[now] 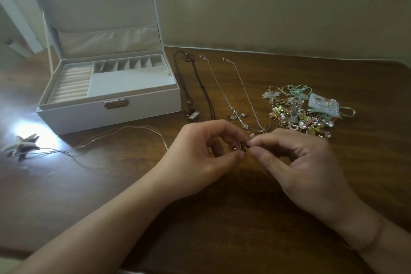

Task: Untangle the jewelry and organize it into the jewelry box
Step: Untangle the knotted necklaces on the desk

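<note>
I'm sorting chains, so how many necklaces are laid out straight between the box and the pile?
4: two dark cord necklaces beside the jewelry box, then the cross necklace, then a thin silver chain nearest the pile, which may hide more.

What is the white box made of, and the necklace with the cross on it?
The jewelry box looks like smooth white faux leather over a stiff shell, lined with soft pale fabric, with a shiny metal clasp. The cross necklace looks like silvery metal: thin glinting chain, bright pendant. Real silver or plated, I can't tell.

Both hands (244, 151) pinching a small dark clasp (241, 148) above wooden table (222, 229)
</note>
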